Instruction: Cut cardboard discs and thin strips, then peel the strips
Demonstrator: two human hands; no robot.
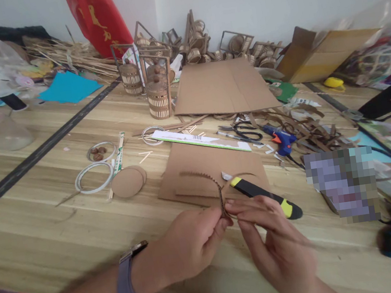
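A thin, curved cardboard strip [220, 191] with a corrugated edge rises from between my two hands. My left hand [190, 239] pinches its lower end between thumb and forefinger. Close beside it, my right hand [276, 239] has its fingers together on a thin brown strip that curves off to the upper right. Both sets of fingertips nearly meet. Beyond them lies a flat cardboard sheet [170, 176], with a black and yellow utility knife [260, 193] resting across its right side, blade showing. A white ruler-like strip [202, 140] lies at the sheet's far edge.
Cardboard discs [127, 182] and tape rings [94, 177] lie left. Scissors [246, 131], a blue glue gun [281, 139] and brown scraps [311, 130] are right. Small woven baskets [159, 100] and a larger cardboard sheet [221, 84] stand or lie farther back.
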